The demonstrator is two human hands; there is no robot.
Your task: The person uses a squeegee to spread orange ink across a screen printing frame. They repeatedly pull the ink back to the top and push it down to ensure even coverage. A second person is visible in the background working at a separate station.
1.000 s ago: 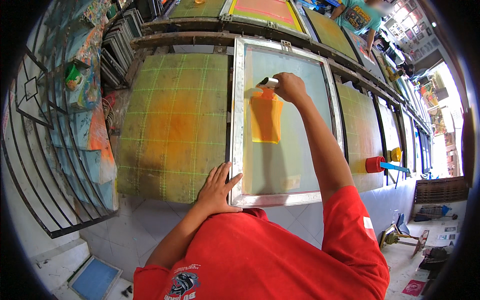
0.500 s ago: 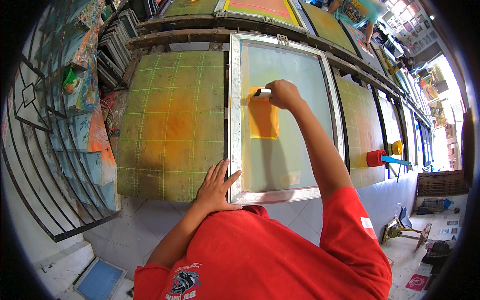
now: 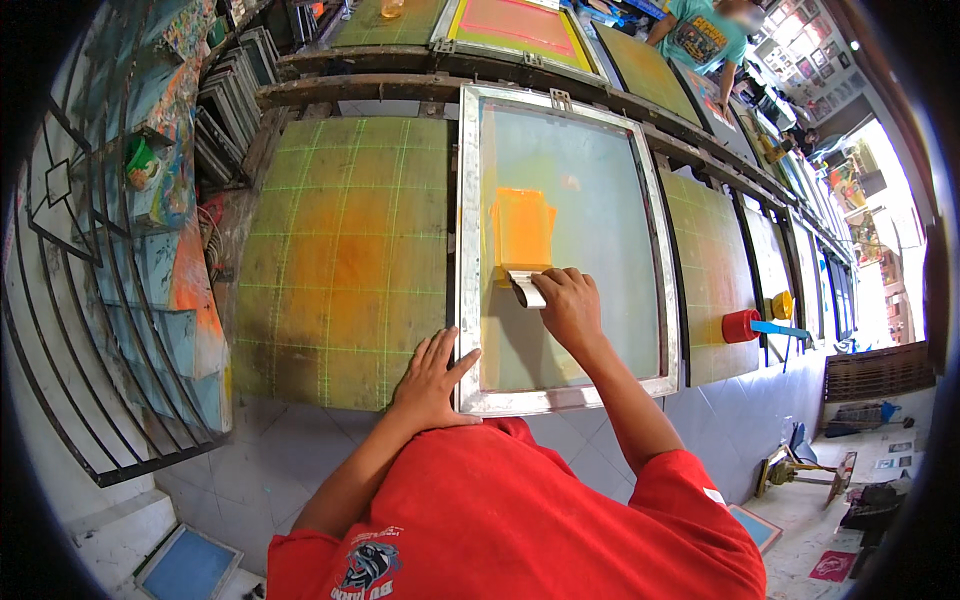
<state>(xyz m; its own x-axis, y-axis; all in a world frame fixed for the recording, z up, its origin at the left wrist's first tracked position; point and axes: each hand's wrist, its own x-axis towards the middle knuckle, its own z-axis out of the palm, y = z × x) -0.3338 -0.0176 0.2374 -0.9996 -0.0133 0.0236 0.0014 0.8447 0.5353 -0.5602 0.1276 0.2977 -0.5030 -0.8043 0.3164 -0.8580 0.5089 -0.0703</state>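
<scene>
My right hand (image 3: 565, 305) grips a silver squeegee (image 3: 522, 289) at the lower edge of an orange ink patch (image 3: 523, 224) on a screen (image 3: 590, 160) in an aluminium frame. My left hand (image 3: 425, 385) rests with spread fingers against the frame's lower left corner. Left of the screen lies an olive platen (image 3: 330, 230) with green grid lines and orange staining.
Another gridded platen (image 3: 710, 240) at right carries a red cup (image 3: 740, 325) with a blue stick and a yellow cup (image 3: 780, 305). Stacked frames (image 3: 225, 115) and metal bars (image 3: 90, 320) stand left. Framed screens (image 3: 510, 25) line the rear row, where a person (image 3: 700, 40) works.
My right hand and the squeegee have moved down toward me across the orange patch, leaving it visible above the blade. My left hand has stayed on the frame's corner.
</scene>
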